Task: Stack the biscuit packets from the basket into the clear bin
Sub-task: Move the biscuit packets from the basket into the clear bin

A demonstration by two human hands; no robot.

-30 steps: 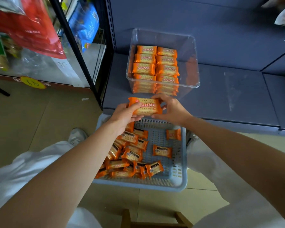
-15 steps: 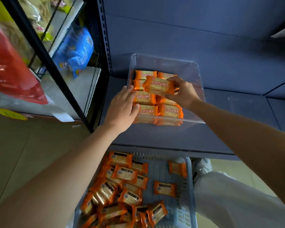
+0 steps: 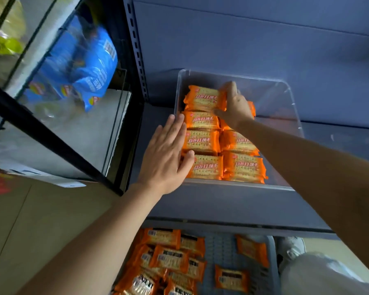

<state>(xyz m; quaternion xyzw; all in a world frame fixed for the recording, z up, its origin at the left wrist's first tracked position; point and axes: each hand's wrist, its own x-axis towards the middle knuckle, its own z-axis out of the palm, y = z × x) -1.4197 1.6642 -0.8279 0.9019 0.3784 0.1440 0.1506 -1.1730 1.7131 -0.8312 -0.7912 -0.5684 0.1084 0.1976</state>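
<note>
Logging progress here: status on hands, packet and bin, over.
Right hand grips orange biscuit packet, back of clear plastic bin. Left hand flat on bin's left side. Nothing blocking.

The right hand (image 3: 235, 105), gripping the far-left packet (image 3: 205, 97), hides most of the far-right packet (image 3: 252, 109) in the bin (image 3: 232, 76). The bottom edge cuts off the basket (image 3: 221, 250), and the shelf (image 3: 222, 205) hides its far end. The blue bags (image 3: 83, 67) are blurred.

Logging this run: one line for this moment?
right grip: holds packet, back-left of clear bin | left grip: flat against bin wall | basket: packets remain
</note>
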